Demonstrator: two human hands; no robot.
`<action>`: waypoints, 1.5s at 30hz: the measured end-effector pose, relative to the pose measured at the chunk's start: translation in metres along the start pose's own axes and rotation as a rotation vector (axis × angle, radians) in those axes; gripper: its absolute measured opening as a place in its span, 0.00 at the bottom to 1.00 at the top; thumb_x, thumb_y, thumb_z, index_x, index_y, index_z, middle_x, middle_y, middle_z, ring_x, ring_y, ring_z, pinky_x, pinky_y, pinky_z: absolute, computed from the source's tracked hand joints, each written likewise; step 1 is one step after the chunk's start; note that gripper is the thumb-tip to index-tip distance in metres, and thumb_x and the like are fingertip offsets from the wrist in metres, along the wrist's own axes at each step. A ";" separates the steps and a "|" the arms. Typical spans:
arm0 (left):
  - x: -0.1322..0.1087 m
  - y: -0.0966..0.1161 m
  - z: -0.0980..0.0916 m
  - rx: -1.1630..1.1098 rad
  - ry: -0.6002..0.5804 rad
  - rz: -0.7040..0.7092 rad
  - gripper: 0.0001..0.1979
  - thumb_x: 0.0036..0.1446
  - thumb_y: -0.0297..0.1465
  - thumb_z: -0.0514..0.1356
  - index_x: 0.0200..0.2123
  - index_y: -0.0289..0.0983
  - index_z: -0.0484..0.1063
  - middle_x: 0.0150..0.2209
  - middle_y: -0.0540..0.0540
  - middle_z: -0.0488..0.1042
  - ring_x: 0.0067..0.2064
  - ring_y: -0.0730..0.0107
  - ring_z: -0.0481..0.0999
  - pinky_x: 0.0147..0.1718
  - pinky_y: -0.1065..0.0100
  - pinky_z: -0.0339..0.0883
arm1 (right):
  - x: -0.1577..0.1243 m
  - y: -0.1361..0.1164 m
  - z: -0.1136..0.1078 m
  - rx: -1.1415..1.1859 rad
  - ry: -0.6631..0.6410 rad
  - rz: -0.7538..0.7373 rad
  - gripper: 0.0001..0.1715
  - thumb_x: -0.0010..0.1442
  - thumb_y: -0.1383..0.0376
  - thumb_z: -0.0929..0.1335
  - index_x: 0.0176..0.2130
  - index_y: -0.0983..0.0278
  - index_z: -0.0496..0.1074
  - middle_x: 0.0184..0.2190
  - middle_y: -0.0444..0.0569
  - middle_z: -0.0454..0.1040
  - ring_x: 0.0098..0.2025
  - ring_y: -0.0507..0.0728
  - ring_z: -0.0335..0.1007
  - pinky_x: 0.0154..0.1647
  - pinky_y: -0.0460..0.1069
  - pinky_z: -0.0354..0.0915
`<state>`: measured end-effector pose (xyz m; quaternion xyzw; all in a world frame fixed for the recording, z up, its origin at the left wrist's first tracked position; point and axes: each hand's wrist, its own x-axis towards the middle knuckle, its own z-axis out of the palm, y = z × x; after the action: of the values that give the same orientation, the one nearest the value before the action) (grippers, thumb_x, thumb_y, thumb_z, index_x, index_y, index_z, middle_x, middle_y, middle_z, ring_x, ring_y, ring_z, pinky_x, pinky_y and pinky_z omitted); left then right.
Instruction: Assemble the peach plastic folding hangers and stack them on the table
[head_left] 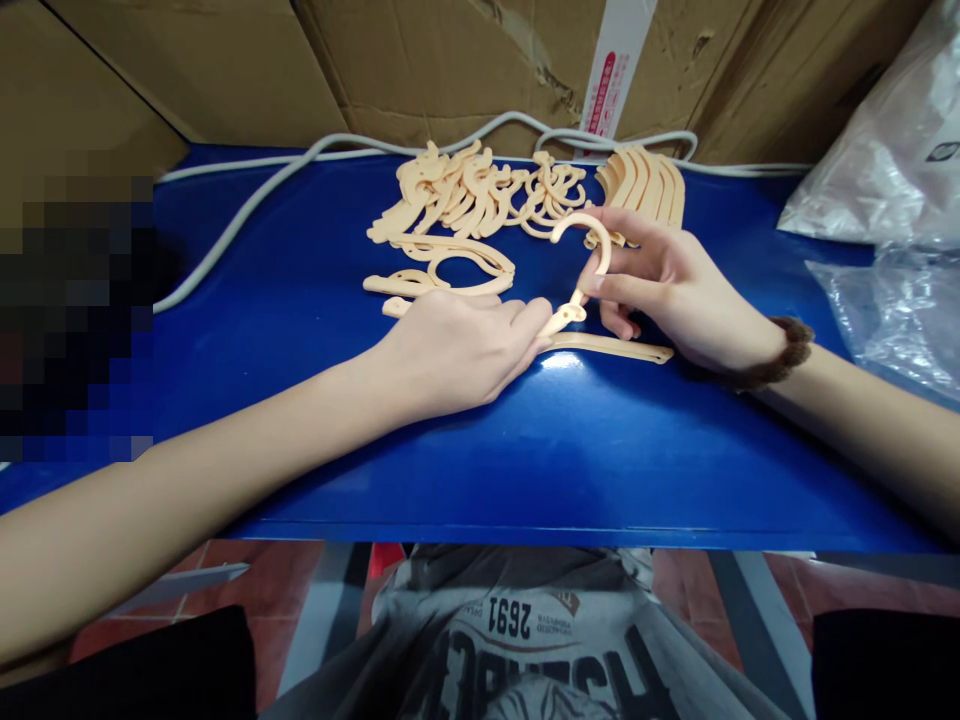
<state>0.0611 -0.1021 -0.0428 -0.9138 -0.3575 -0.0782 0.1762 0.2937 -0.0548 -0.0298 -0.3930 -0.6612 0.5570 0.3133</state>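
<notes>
My right hand (667, 285) pinches a peach plastic hook piece (589, 255) by its stem, curved end up. My left hand (461, 345) rests closed on the blue table (300, 300), its fingertips holding a flat peach hanger bar (622, 348) where the hook's lower end meets it. Behind the hands lies a loose pile of peach hook pieces (480, 195). At the back right stands a neat stack of curved hanger bars (649, 180).
A grey cable (247, 205) runs along the table's back edge. Cardboard boxes (420, 60) stand behind it. Clear plastic bags (892, 190) lie at the right. A blurred patch covers the left edge.
</notes>
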 end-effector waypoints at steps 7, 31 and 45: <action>0.002 0.001 -0.001 0.011 -0.031 -0.023 0.23 0.78 0.34 0.45 0.43 0.33 0.80 0.30 0.40 0.80 0.30 0.55 0.82 0.23 0.61 0.42 | 0.001 0.000 0.001 -0.052 -0.006 -0.021 0.35 0.60 0.63 0.75 0.64 0.59 0.66 0.31 0.38 0.78 0.20 0.49 0.62 0.20 0.49 0.54; 0.012 -0.007 -0.014 -1.631 -0.080 -0.725 0.06 0.66 0.33 0.65 0.38 0.38 0.72 0.32 0.49 0.78 0.33 0.68 0.83 0.26 0.74 0.78 | -0.013 -0.019 -0.012 -1.215 -0.263 -0.325 0.16 0.71 0.52 0.70 0.47 0.60 0.81 0.40 0.51 0.78 0.39 0.59 0.73 0.40 0.52 0.60; 0.011 -0.011 -0.008 -1.497 0.045 -0.800 0.08 0.66 0.30 0.67 0.47 0.37 0.82 0.46 0.43 0.85 0.45 0.60 0.87 0.37 0.66 0.85 | -0.022 0.002 -0.009 -1.079 -0.133 -0.374 0.13 0.76 0.59 0.59 0.43 0.60 0.68 0.42 0.55 0.77 0.43 0.63 0.73 0.44 0.56 0.66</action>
<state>0.0614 -0.0905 -0.0293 -0.5925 -0.5041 -0.3688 -0.5088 0.3129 -0.0694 -0.0298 -0.3376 -0.9284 0.0993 0.1193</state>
